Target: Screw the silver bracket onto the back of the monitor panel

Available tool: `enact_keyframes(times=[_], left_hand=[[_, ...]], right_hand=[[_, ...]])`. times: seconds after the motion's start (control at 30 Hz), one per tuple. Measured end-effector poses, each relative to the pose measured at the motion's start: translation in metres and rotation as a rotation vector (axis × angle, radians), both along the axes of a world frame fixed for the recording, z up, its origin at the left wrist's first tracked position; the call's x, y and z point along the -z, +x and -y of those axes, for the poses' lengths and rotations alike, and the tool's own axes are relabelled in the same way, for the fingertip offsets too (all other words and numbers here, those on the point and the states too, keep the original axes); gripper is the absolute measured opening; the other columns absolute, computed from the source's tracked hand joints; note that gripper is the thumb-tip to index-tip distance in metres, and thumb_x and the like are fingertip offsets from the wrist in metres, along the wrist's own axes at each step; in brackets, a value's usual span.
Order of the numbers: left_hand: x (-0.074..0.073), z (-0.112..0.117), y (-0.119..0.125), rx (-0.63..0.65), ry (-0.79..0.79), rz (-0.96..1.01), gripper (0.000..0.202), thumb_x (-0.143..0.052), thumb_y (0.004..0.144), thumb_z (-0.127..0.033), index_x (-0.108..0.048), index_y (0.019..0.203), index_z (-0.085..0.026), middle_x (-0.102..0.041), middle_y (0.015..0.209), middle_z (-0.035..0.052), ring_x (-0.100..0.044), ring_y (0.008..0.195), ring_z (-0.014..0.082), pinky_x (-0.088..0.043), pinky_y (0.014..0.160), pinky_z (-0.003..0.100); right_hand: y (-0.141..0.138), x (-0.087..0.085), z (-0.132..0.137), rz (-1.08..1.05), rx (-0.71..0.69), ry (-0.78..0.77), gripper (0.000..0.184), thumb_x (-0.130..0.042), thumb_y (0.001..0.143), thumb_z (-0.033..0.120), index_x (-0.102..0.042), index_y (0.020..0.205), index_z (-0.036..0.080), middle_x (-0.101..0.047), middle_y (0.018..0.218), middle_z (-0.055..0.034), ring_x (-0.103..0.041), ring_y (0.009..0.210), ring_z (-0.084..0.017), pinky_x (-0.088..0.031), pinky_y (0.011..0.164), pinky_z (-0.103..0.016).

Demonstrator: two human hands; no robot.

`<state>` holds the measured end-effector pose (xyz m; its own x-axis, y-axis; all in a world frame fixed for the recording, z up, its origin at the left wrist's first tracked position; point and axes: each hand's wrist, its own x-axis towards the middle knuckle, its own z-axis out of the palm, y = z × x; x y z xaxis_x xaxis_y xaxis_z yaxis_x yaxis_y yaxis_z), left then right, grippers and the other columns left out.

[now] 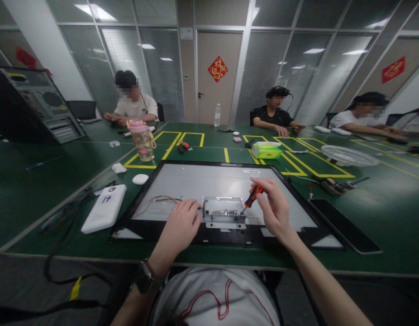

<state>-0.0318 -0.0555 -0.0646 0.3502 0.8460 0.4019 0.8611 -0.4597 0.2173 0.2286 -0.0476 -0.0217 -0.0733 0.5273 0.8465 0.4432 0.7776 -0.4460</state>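
A display panel (199, 176) with a black frame lies back side up on the table before me. On it sits a small metal box (223, 206) with a row of connector ports along its near side. My right hand (275, 210) grips a red and black screwdriver (253, 195), tilted, its tip down at the box's right end. At the box's left edge, my left hand (182, 224) rests palm down with its fingers stretched out, holding nothing. Thin wires (155, 199) run over the panel to the left of that hand.
Left of the panel are a white power bank (106, 208), black cables (72, 213) and a floral bottle (141, 141). A black phone-like slab (343, 225) lies right. Beyond stand a tissue pack (266, 150) and a water bottle (217, 115). Several people sit across the table.
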Motion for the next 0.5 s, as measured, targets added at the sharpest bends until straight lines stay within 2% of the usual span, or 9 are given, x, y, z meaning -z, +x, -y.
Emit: enact_keyframes(times=[0.1,0.27,0.33,0.4,0.5], left_hand=[[0.000,0.000,0.001,-0.001,-0.008,-0.007,0.022,-0.046,0.094,-0.020,-0.062,0.109,-0.017,-0.065,0.118,0.0109,-0.059,0.111,0.0259,-0.047,0.099,0.045],[-0.001,0.000,0.001,-0.006,-0.011,-0.018,0.022,-0.047,0.094,-0.020,-0.062,0.110,-0.017,-0.065,0.119,0.0109,-0.058,0.112,0.0261,-0.046,0.100,0.045],[-0.001,0.000,0.000,-0.004,-0.018,-0.023,0.022,-0.046,0.094,-0.020,-0.062,0.110,-0.017,-0.064,0.120,0.0109,-0.058,0.113,0.0262,-0.046,0.100,0.044],[0.000,0.000,0.000,-0.006,-0.022,-0.023,0.023,-0.046,0.094,-0.020,-0.062,0.110,-0.017,-0.064,0.120,0.0109,-0.058,0.113,0.0263,-0.046,0.100,0.044],[0.000,0.000,0.000,-0.007,-0.018,-0.025,0.023,-0.045,0.095,-0.020,-0.062,0.111,-0.017,-0.064,0.120,0.0108,-0.058,0.113,0.0262,-0.045,0.101,0.045]], right_hand=[[0.001,0.000,0.002,0.031,-0.105,-0.072,0.043,-0.049,0.095,0.019,-0.049,0.138,0.026,-0.067,0.106,-0.0082,-0.068,0.081,-0.020,-0.057,0.075,-0.039],[-0.005,0.005,0.000,-0.084,0.099,-0.041,0.040,-0.066,0.087,0.020,-0.059,0.125,0.025,-0.070,0.098,-0.0063,-0.069,0.077,-0.019,-0.060,0.071,-0.036],[-0.013,0.005,0.000,-0.198,0.119,-0.021,0.038,-0.067,0.086,0.019,-0.059,0.122,0.025,-0.069,0.096,-0.0052,-0.069,0.074,-0.017,-0.061,0.066,-0.033],[-0.022,0.004,0.000,-0.302,0.096,-0.003,0.036,-0.067,0.086,0.018,-0.059,0.121,0.025,-0.068,0.097,-0.0049,-0.069,0.074,-0.017,-0.061,0.065,-0.031],[-0.035,0.003,0.000,-0.360,-0.017,-0.090,0.034,-0.065,0.088,0.020,-0.057,0.121,0.025,-0.067,0.099,-0.0052,-0.071,0.073,-0.016,-0.062,0.061,-0.029]])
